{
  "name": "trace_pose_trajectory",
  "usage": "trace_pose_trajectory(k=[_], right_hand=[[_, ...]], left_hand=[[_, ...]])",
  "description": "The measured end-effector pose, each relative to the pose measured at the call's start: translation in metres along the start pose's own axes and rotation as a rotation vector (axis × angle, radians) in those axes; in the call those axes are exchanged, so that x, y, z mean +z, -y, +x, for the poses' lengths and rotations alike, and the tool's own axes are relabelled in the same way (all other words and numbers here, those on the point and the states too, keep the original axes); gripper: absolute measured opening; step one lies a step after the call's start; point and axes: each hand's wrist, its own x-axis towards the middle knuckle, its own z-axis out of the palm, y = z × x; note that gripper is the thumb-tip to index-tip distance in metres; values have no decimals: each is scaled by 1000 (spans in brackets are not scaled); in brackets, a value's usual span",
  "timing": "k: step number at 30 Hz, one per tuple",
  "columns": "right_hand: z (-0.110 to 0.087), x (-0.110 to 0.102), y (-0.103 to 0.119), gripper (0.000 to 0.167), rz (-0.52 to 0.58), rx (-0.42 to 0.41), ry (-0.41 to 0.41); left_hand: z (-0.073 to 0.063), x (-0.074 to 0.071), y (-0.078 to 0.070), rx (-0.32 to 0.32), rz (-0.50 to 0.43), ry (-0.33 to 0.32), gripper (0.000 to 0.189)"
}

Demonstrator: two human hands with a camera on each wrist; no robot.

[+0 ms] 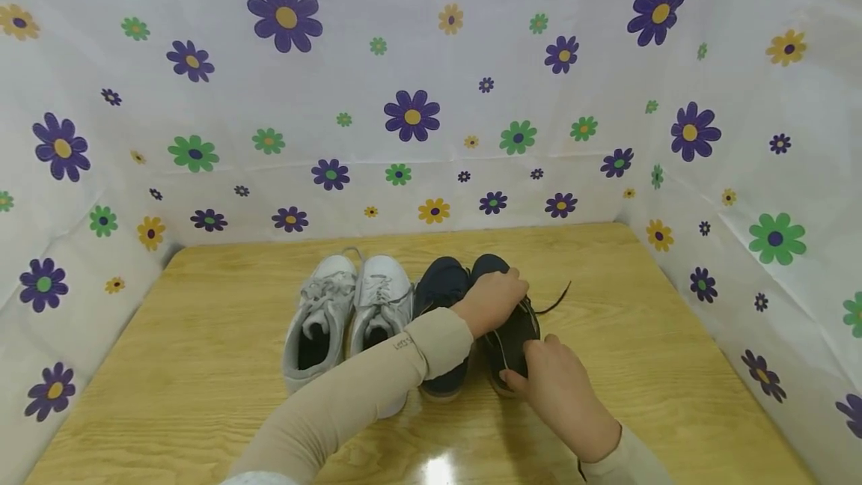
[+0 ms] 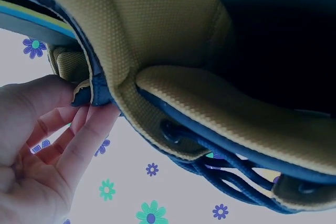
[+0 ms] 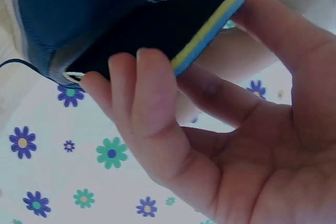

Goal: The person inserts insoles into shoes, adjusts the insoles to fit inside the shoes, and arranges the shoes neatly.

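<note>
A navy lace-up shoe [image 1: 488,265] stands at the right end of a row, its toe toward the back wall. My left hand [image 1: 493,301] reaches across from the left and pinches the edge of its opening, between thumb and fingers [image 2: 84,140] in the left wrist view. My right hand [image 1: 564,395] grips the heel end of a dark insole [image 1: 517,338], which lies partly inside that shoe, tilted. In the right wrist view the insole [image 3: 157,32] shows yellow and blue layers along its cut edge, with thumb and fingers on opposite sides.
Another navy shoe [image 1: 441,281] stands just left, partly under my left forearm [image 1: 350,403]. Further left is a pair of white sneakers [image 1: 289,354] with laces. A loose dark lace [image 1: 557,301] trails right on the wooden table [image 1: 646,365]. Flower-printed cloth [image 1: 417,51] rises behind and at both sides.
</note>
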Motion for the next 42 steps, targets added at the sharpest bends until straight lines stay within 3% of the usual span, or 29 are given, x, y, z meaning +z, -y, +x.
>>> trace_pose_trajectory(k=[10, 20, 24, 30, 33, 38, 42], right_hand=[[17, 13, -9, 32, -39, -73, -86], [6, 8, -11, 24, 58, -19, -35], [10, 10, -11, 13, 91, -72, -74], [25, 18, -15, 23, 126, -173, -133], [33, 21, -18, 20, 180, -169, -105], [39, 22, -23, 20, 277, -81, 11], [41, 19, -27, 15, 270, -66, 85]], left_hand=[[-4, -2, -4, 7, 8, -11, 16], [-6, 0, -4, 5, -20, -27, 16], [-6, -2, -3, 3, -25, -28, 16], [-5, -1, -1, 4, -1, -27, 18], [-4, 0, -1, -4, -3, -17, 18], [-2, 3, -1, -11, -27, -13, 17], [-1, 4, -2, -14, -35, -12, 17]])
